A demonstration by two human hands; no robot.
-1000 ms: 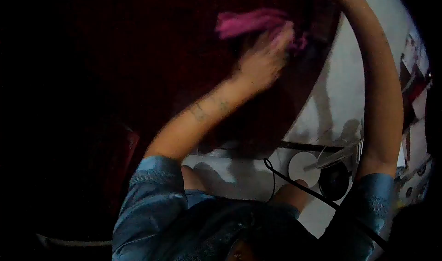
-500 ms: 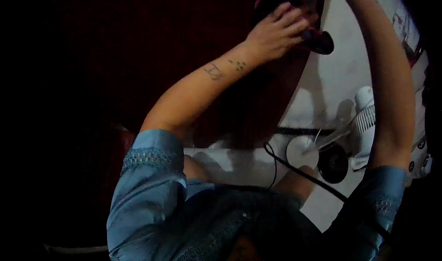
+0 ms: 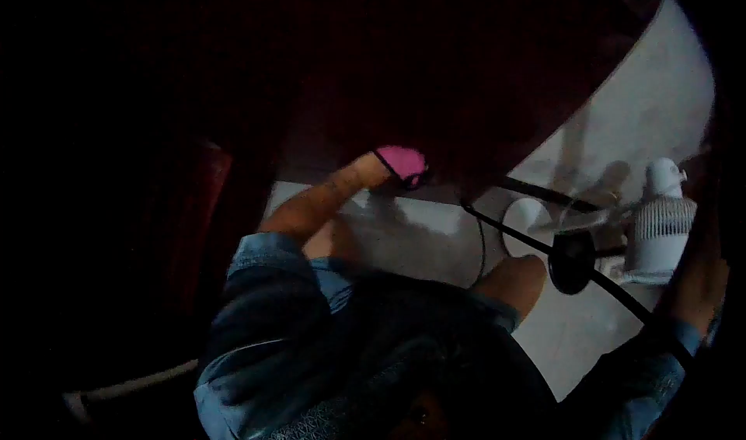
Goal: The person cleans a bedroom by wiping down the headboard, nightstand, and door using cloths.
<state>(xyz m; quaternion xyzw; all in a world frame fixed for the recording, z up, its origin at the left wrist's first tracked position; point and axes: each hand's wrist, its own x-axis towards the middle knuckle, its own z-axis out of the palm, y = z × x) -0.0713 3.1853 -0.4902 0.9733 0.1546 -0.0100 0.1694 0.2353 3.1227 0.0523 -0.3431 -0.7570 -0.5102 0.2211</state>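
Observation:
A pink piece with black trim (image 3: 404, 164), perhaps of cloth, covers my left hand at the near edge of the dark red table (image 3: 497, 121). Its exact kind is unclear in the dim light. The fingers of that hand are hidden, so their pose does not show; the wrist and forearm are bare. On the right, my right forearm runs up along the dark edge of the view, beside a white fan. My right hand itself cannot be made out there.
The white fan (image 3: 660, 234) stands at the right on the pale floor (image 3: 559, 354). Near it are a round white disc (image 3: 526, 226) and a round black piece (image 3: 573, 261). A black cable (image 3: 622, 296) crosses in front of them. A pale curved bar (image 3: 140, 382) lies lower left.
My left hand has come back toward my body and is now covered by the pink piece; before, it was bare on a dark and pink item. My right arm has dropped down and right.

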